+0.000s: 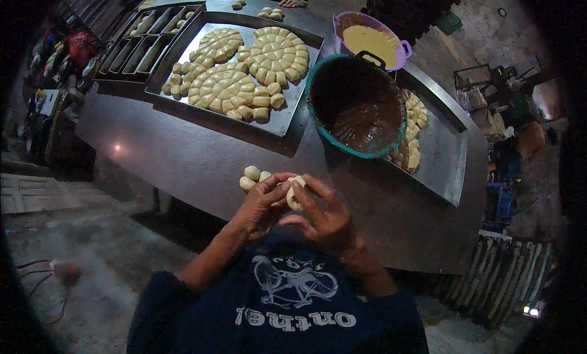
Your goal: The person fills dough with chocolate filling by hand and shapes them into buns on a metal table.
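Observation:
Both my hands are closed around a pale piece of dough [294,199] above the near edge of the steel table [134,134]. My left hand [263,204] pinches it from the left; my right hand [324,213] grips it with bent fingers from the right. Just beyond my left hand sits a small group of dough balls [247,184]. Farther back, a metal tray [299,114] holds several rounds of portioned dough [272,54].
Narrow metal moulds [131,55] stand back left. A teal tub of brown mixture [358,106] is right of centre, a purple basin of yellow mixture [370,45] behind it, another dough tray [440,170] at right. Another person's hands [287,3] rest at the far edge.

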`<state>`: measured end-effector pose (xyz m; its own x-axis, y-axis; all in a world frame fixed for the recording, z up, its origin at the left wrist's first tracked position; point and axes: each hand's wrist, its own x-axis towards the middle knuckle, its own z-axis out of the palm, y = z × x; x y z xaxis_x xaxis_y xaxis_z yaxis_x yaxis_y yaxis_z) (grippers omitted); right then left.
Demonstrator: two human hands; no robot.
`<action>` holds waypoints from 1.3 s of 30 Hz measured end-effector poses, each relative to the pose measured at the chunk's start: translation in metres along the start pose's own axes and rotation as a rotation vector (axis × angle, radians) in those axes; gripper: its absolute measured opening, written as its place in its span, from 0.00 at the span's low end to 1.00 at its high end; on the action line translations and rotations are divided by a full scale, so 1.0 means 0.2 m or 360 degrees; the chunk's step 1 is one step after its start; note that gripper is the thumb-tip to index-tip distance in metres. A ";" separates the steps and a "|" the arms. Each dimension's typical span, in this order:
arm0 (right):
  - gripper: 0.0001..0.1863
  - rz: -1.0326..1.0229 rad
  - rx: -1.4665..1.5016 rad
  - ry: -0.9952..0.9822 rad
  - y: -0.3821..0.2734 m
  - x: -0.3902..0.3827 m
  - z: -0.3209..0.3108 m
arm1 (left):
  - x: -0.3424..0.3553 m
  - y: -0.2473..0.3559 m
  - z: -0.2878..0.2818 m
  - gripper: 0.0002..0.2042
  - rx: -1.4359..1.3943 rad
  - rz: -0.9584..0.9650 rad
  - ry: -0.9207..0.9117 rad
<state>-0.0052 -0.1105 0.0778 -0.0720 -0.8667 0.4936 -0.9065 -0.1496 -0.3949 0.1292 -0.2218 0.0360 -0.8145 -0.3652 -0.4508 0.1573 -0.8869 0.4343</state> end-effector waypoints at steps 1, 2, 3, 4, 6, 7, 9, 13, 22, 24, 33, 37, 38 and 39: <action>0.24 0.0072 -0.0122 -0.0007 -0.02 -0.01 0.01 | 0.01 -0.01 -0.01 0.15 0.0046 0.0032 0.0000; 0.24 0.0070 -0.0116 0.0046 -0.01 -0.03 0.03 | 0.01 -0.01 -0.02 0.15 0.0099 0.0067 0.0010; 0.23 0.0069 -0.0109 0.0100 0.01 -0.04 0.06 | 0.00 -0.02 -0.03 0.14 0.0202 0.0168 -0.0015; 0.22 0.0068 -0.0102 0.0154 0.02 -0.05 0.08 | 0.00 -0.02 -0.04 0.14 0.0305 0.0270 -0.0039; 0.19 0.0571 0.0270 0.0180 -0.03 -0.03 0.07 | 0.00 0.00 -0.04 0.13 0.0532 0.0424 -0.0109; 0.17 0.0822 0.0458 0.0191 -0.04 -0.02 0.07 | -0.01 0.02 -0.03 0.13 0.0655 0.0481 -0.0149; 0.14 0.1059 0.0896 0.0237 0.01 -0.03 0.11 | -0.01 0.04 -0.02 0.12 0.0736 0.0529 -0.0238; 0.09 0.1277 0.1364 0.0460 0.05 -0.04 0.16 | -0.02 0.04 0.07 0.11 0.0572 0.0544 -0.0127; 0.20 0.0477 0.0464 0.0298 -0.04 -0.06 0.13 | 0.00 -0.06 -0.04 0.15 0.0536 0.0510 0.0143; 0.21 0.0211 0.0201 0.0219 0.00 -0.12 0.14 | 0.00 -0.02 -0.04 0.15 0.0569 0.0412 0.0094; 0.15 0.1020 0.0665 0.0108 -0.03 -0.22 0.14 | -0.12 -0.09 -0.13 0.11 0.1476 0.0688 -0.0143; 0.06 0.1172 0.0781 -0.0152 -0.02 -0.25 0.17 | -0.17 -0.12 -0.15 0.09 0.1483 0.0520 -0.0048; 0.06 0.1185 0.0813 -0.0165 -0.02 -0.27 0.18 | -0.16 -0.14 -0.17 0.09 0.1480 0.0488 -0.0040; 0.06 0.1198 0.0846 -0.0178 -0.01 -0.29 0.20 | -0.16 -0.16 -0.19 0.08 0.1457 0.0462 -0.0012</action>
<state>0.0177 -0.0786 0.0195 -0.4982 -0.8608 -0.1039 -0.3253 0.2967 -0.8979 0.1713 -0.1929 0.0065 -0.8166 -0.5312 -0.2260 -0.1410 -0.1960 0.9704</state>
